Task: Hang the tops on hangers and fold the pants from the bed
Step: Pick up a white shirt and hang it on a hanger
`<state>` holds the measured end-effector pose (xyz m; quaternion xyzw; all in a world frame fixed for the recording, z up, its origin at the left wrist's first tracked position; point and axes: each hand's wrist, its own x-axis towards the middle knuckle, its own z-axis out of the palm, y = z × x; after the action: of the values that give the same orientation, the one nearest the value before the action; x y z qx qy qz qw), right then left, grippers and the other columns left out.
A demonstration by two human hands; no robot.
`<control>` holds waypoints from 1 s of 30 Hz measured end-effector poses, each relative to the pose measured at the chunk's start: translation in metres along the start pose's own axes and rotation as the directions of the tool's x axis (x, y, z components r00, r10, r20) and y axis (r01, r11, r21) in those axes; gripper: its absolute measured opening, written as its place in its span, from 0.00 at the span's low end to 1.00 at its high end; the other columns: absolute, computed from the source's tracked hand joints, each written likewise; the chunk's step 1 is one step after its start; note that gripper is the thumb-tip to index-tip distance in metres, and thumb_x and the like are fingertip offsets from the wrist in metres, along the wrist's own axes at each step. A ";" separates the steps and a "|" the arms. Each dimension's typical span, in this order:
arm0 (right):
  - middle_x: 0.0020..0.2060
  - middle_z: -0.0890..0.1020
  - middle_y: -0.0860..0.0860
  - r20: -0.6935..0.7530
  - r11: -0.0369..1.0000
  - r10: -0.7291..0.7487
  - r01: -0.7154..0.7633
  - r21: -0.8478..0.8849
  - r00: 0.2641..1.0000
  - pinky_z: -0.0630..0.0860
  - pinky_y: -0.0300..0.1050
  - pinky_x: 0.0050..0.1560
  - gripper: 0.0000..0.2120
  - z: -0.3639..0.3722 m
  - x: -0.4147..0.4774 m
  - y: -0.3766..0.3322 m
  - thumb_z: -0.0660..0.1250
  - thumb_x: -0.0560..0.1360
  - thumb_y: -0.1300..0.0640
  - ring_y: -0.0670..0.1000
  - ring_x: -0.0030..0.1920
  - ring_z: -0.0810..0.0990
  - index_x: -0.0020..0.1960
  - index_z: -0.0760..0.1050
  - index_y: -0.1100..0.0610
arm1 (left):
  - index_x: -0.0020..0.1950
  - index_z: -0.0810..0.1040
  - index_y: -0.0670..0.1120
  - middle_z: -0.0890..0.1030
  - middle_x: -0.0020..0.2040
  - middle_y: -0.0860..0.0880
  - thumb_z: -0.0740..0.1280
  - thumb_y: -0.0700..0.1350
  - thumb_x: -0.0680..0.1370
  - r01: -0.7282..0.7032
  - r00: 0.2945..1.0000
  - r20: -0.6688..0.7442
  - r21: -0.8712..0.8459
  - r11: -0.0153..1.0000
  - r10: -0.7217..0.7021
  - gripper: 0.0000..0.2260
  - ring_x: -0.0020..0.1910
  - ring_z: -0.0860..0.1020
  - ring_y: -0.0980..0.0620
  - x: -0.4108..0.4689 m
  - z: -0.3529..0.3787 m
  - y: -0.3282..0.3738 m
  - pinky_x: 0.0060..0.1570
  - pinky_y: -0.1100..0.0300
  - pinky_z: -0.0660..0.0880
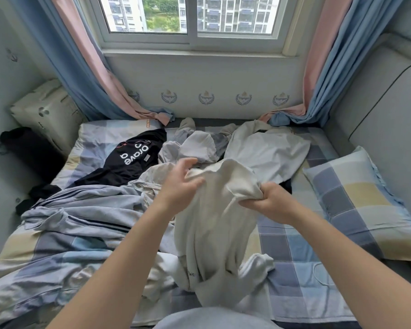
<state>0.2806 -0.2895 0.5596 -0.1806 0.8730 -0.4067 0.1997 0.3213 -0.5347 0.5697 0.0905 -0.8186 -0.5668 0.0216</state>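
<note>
Right hand [269,198] grips a bunched fold of the cream garment [214,233]. Left hand [178,185] touches it, fingers loosely spread. Garment hangs right of the black shirt [128,162]; top or pants cannot be determined.

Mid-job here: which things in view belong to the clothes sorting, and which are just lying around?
Job:
- cream garment, gripped by the right hand and touched by the left hand
- black T-shirt
- white garment
- striped pale-blue garment

Lying about:
- checked pillow
- curtains
- window
</note>
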 end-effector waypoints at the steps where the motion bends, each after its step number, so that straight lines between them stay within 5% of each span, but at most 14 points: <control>1: 0.27 0.71 0.45 0.022 0.992 -0.069 0.066 0.109 0.997 0.65 0.44 0.37 0.18 0.000 -0.001 -0.010 0.73 0.76 0.56 0.46 0.30 0.67 0.30 0.73 0.53 | 0.71 0.71 0.50 0.74 0.64 0.56 0.74 0.41 0.76 -0.051 0.993 0.112 0.062 0.997 0.044 0.25 0.64 0.71 0.58 -0.004 0.004 -0.001 0.61 0.65 0.67; 3: 0.27 0.72 0.43 0.036 0.958 -0.193 0.180 0.224 0.981 0.66 0.40 0.34 0.16 0.001 -0.003 -0.030 0.71 0.77 0.62 0.43 0.29 0.68 0.32 0.76 0.52 | 0.75 0.68 0.54 0.73 0.67 0.57 0.78 0.44 0.72 -0.122 0.927 0.367 0.090 0.988 0.081 0.34 0.66 0.71 0.59 -0.012 0.018 0.000 0.66 0.64 0.67; 5: 0.29 0.72 0.45 0.001 0.933 -0.262 0.253 0.257 0.965 0.65 0.37 0.33 0.09 0.003 -0.004 -0.046 0.72 0.77 0.62 0.43 0.30 0.69 0.38 0.78 0.62 | 0.71 0.71 0.58 0.78 0.64 0.56 0.78 0.47 0.72 -0.148 0.880 0.464 0.073 0.986 0.098 0.30 0.63 0.77 0.57 -0.019 0.036 -0.002 0.66 0.56 0.73; 8: 0.32 0.75 0.52 -0.075 0.898 -0.318 0.326 0.296 0.945 0.67 0.39 0.34 0.15 -0.001 -0.006 -0.059 0.74 0.74 0.58 0.45 0.33 0.71 0.42 0.76 0.71 | 0.55 0.79 0.53 0.83 0.48 0.52 0.70 0.53 0.75 -0.219 0.936 0.297 0.072 0.973 0.189 0.11 0.50 0.80 0.54 -0.019 0.045 -0.002 0.55 0.48 0.76; 10: 0.32 0.79 0.44 -0.077 0.894 -0.320 0.328 0.305 0.944 0.68 0.34 0.36 0.05 -0.011 -0.008 -0.061 0.76 0.72 0.62 0.40 0.33 0.73 0.44 0.81 0.61 | 0.46 0.78 0.45 0.78 0.38 0.49 0.67 0.51 0.77 -0.267 0.945 0.198 0.011 0.964 0.260 0.10 0.39 0.75 0.53 -0.018 0.037 0.004 0.44 0.49 0.73; 12: 0.31 0.79 0.38 -0.042 0.906 -0.304 0.302 0.297 0.952 0.68 0.29 0.35 0.12 -0.020 -0.009 -0.055 0.76 0.71 0.67 0.37 0.32 0.74 0.47 0.79 0.53 | 0.40 0.76 0.46 0.73 0.33 0.58 0.65 0.41 0.78 -0.304 0.939 0.150 -0.049 0.951 0.308 0.06 0.35 0.69 0.59 -0.018 0.027 0.015 0.38 0.57 0.67; 14: 0.32 0.77 0.36 0.004 0.934 -0.272 0.263 0.243 0.962 0.69 0.30 0.37 0.13 -0.023 -0.010 -0.047 0.76 0.71 0.68 0.37 0.33 0.74 0.49 0.78 0.53 | 0.38 0.76 0.52 0.73 0.32 0.61 0.63 0.34 0.77 -0.322 0.935 0.128 -0.077 0.944 0.330 0.15 0.33 0.69 0.62 -0.019 0.020 0.029 0.37 0.63 0.65; 17: 0.30 0.74 0.37 0.028 0.974 -0.189 0.183 0.135 0.982 0.69 0.33 0.37 0.08 -0.016 -0.005 -0.030 0.77 0.71 0.65 0.39 0.33 0.71 0.40 0.77 0.62 | 0.42 0.80 0.43 0.75 0.36 0.54 0.63 0.40 0.75 -0.327 0.932 0.108 -0.159 0.931 0.346 0.06 0.37 0.70 0.57 -0.019 0.014 0.046 0.39 0.59 0.66; 20: 0.31 0.80 0.44 0.072 0.978 -0.013 -0.002 0.208 0.997 0.75 0.39 0.39 0.08 -0.004 -0.002 -0.007 0.77 0.72 0.62 0.43 0.35 0.78 0.36 0.80 0.57 | 0.47 0.78 0.33 0.76 0.39 0.46 0.63 0.42 0.74 -0.313 0.937 0.067 -0.277 0.908 0.343 0.12 0.39 0.72 0.52 -0.019 0.005 0.060 0.40 0.57 0.68; 25: 0.44 0.82 0.54 0.135 0.974 0.080 -0.106 0.202 0.988 0.76 0.48 0.53 0.07 0.017 0.000 0.018 0.71 0.76 0.64 0.47 0.46 0.80 0.53 0.81 0.66 | 0.48 0.82 0.42 0.81 0.42 0.48 0.63 0.40 0.78 -0.223 0.975 -0.082 -0.420 0.880 0.208 0.08 0.43 0.77 0.54 -0.013 -0.017 0.066 0.45 0.63 0.74; 30: 0.41 0.83 0.48 -0.001 0.912 0.083 -0.075 0.403 0.997 0.74 0.39 0.47 0.10 0.012 -0.005 -0.014 0.59 0.81 0.66 0.45 0.44 0.79 0.49 0.79 0.61 | 0.51 0.81 0.43 0.79 0.43 0.48 0.61 0.43 0.83 -0.130 0.963 -0.265 -0.295 0.947 0.050 0.09 0.42 0.75 0.56 0.016 -0.041 0.037 0.44 0.61 0.72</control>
<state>0.2931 -0.3026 0.5644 -0.0965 0.7791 -0.5707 0.2409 0.3062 -0.5629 0.6181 0.1199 -0.7134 -0.6701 0.1663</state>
